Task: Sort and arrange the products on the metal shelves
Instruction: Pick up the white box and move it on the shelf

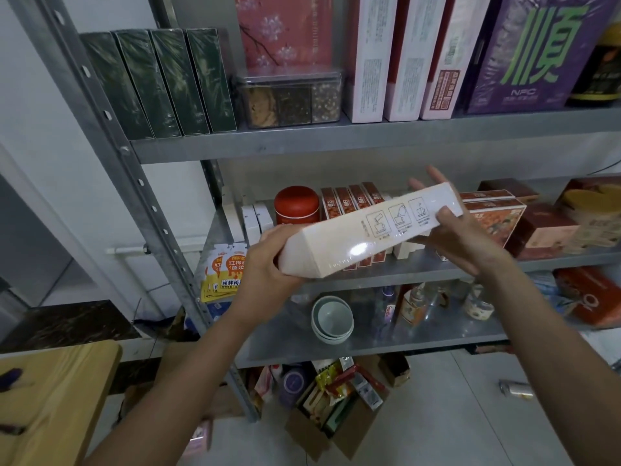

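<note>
I hold a long cream box (363,230), wrapped in clear film and printed with brewing pictograms, tilted in front of the middle metal shelf (420,267). My left hand (268,257) grips its near lower end. My right hand (460,227) supports the far upper end, with the thumb on the front face and straight fingers behind it. Behind the box stand a red tin (296,205), a row of red-and-white cartons (349,198) and small white boxes (257,220).
The top shelf (302,142) carries dark green boxes (158,82), a clear snack container (289,99), pink-white boxes (400,58) and a purple box (537,52). White bowls (332,319) and jars sit lower. An open carton (336,405) lies on the floor, a wooden table (50,398) at left.
</note>
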Motion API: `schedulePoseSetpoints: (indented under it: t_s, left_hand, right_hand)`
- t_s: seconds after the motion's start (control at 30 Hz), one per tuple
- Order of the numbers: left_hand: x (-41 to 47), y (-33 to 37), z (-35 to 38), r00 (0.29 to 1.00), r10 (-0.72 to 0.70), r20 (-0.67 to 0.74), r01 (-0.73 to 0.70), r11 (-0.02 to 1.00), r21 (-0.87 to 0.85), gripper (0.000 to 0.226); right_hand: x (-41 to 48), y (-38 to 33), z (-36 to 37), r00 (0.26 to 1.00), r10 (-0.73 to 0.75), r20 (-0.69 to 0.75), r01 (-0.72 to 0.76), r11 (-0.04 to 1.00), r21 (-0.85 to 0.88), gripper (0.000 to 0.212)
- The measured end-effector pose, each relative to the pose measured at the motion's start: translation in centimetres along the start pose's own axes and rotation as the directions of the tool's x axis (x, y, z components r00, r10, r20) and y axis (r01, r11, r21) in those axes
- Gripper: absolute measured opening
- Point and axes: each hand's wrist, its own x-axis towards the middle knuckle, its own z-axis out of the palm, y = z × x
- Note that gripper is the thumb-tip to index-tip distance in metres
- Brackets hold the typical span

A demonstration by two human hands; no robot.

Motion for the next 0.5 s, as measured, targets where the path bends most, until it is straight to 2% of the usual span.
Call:
schedulePoseSetpoints:
  t_s: [0.13,0.23,0.37,0.43,0.5]
  left_hand:
    - [0.7,0.4,-1.2,0.993,-0.114,0.008,0.114,0.981,-0.157,0.058]
    - [1.3,0.3,-1.8,0.971,-0.238,0.036,0.237,0.917,-0.322,0.054]
    - [1.2,-0.4,-1.0,0.902,-0.418,0.111,0.407,0.735,-0.543,0.045]
    - [1.0,-1.0,-0.6,0.849,-0.504,0.157,0.484,0.625,-0.612,0.05]
    - [0.9,-1.7,-0.4,0.793,-0.577,0.193,0.549,0.543,-0.635,0.055]
  right_hand:
    - [-0.7,-0.8,-1.2,0.997,-0.018,0.08,0.035,0.977,-0.208,0.097]
    - [-1.1,-1.3,-1.1,0.999,-0.043,-0.025,0.031,0.935,-0.352,0.068]
    - [-1.3,-0.5,-0.1,0.97,-0.114,-0.216,0.059,0.968,-0.244,0.055]
    - [-1.4,0.1,0.2,0.968,-0.092,-0.235,0.04,0.975,-0.218,0.047]
    - [-1.6,0.5,0.1,0.984,-0.011,-0.176,-0.015,0.99,-0.141,0.04]
